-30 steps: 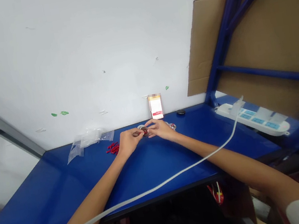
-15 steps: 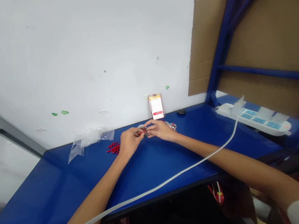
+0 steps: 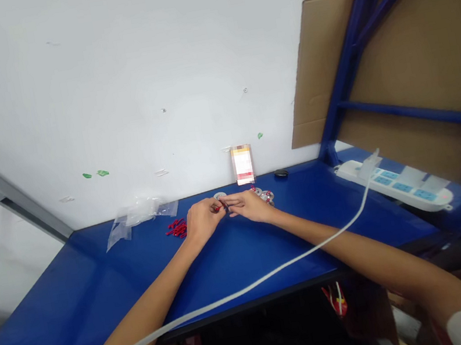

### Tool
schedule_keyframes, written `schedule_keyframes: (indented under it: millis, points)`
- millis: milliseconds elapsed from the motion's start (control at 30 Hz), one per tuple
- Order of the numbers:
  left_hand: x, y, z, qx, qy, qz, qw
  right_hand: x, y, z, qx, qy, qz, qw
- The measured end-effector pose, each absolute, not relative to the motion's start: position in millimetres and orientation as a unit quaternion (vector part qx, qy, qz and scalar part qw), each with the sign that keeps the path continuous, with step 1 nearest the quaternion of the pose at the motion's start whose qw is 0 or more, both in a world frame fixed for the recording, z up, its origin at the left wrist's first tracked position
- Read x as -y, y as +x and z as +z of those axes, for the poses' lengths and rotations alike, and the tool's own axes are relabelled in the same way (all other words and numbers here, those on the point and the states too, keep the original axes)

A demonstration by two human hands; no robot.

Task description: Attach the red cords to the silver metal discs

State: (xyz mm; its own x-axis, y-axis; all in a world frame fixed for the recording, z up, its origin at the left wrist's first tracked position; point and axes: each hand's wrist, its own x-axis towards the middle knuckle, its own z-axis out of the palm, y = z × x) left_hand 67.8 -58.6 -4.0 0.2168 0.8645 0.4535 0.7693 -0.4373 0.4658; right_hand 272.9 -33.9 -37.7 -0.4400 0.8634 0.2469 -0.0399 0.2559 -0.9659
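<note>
Head view: a small red piece (image 3: 218, 209) is pinched by the fingers of the left hand (image 3: 201, 221) over the worktop (image 3: 245, 258); the fingers of the right hand (image 3: 255, 205) are held against the left fingertips, their grip not discernible. One pale disc (image 3: 219, 195) is seen just behind. Loose red pieces (image 3: 177, 228) are heaped beside the left hand, further discs (image 3: 267, 196) beside the right.

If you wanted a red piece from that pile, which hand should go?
Probably the left hand: it's right beside the red pieces on the table. The right hand is farther off, nearer the shiny round pieces, with the left in between.
</note>
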Motion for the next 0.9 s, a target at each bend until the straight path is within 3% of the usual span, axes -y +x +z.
schedule_keyframes:
  millis: [167,400,600,733,800,900]
  points:
    - [56.7,71.5,-8.8,-0.523,0.734,0.396,0.174,37.7,271.2,-36.3,0.664,-0.309,0.5,0.463]
    - [51.7,70.2,-8.1,-0.44,0.612,0.448,0.481,38.9,281.1,-19.3,0.678,-0.316,0.418,0.516]
    - [48.7,69.2,-16.2,-0.397,0.564,0.436,0.579,35.1,287.4,-14.7,0.744,-0.293,0.341,0.494]
    - [49.9,71.0,-12.9,-0.408,0.619,0.411,0.53,38.4,297.7,-4.6,0.85,-0.305,0.158,0.399]
    - [50.7,70.1,-8.1,-0.437,0.688,0.407,0.413,38.4,302.8,0.5,0.873,-0.314,0.09,0.362]
    - [51.8,66.9,-2.3,-0.457,0.78,0.385,0.188,33.1,306.2,3.1,0.866,-0.324,0.111,0.365]
